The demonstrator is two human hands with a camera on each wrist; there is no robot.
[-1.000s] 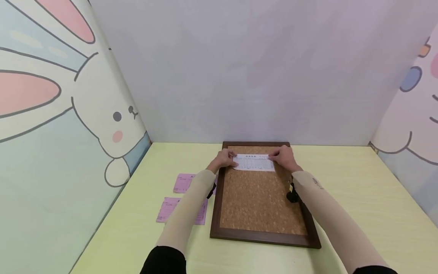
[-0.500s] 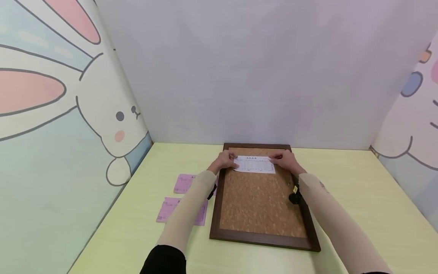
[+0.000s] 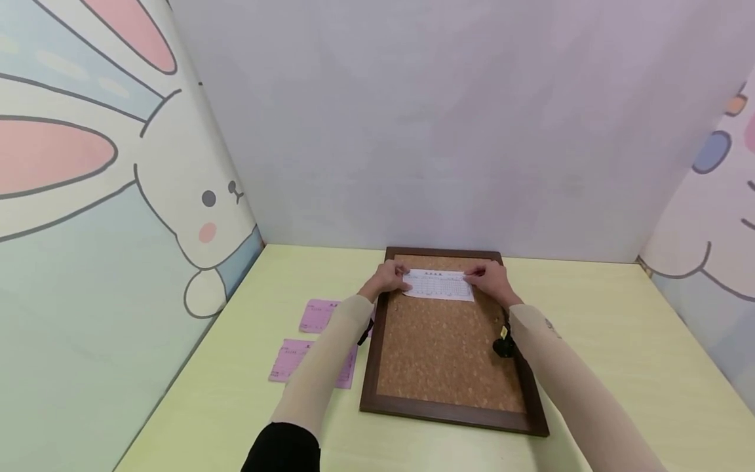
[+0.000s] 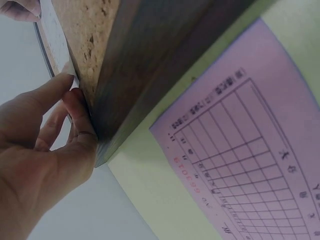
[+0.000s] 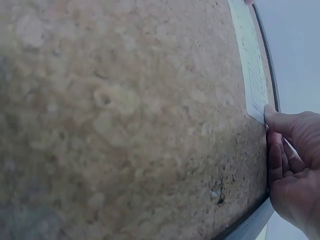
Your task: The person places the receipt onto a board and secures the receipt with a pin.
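A white printed form (image 3: pixel 438 284) with a ruled grid lies across the upper part of a cork board (image 3: pixel 448 354). My left hand (image 3: pixel 389 277) pinches its left end; in the left wrist view that hand (image 4: pixel 45 145) has thumb and fingertips together at the paper's edge, beside the dark wooden frame (image 4: pixel 145 55). At the opposite end my right hand (image 3: pixel 491 280) holds the form's right edge. The right wrist view shows that hand (image 5: pixel 300 155) with its thumb on the corner of the form (image 5: pixel 252 65) and the other fingers curled near the board's border.
Pink printed forms (image 3: pixel 317 316) lie on the pale yellow table (image 3: pixel 613 328) left of the board, partly hidden by my left forearm. A grey wall (image 3: pixel 448 131) rises behind the board. Cartoon rabbit panels (image 3: pixel 177 196) stand at the sides.
The head view has tilted slightly. My right wrist shifted a little outward, then back, while both hands stayed at the ends of the white form.
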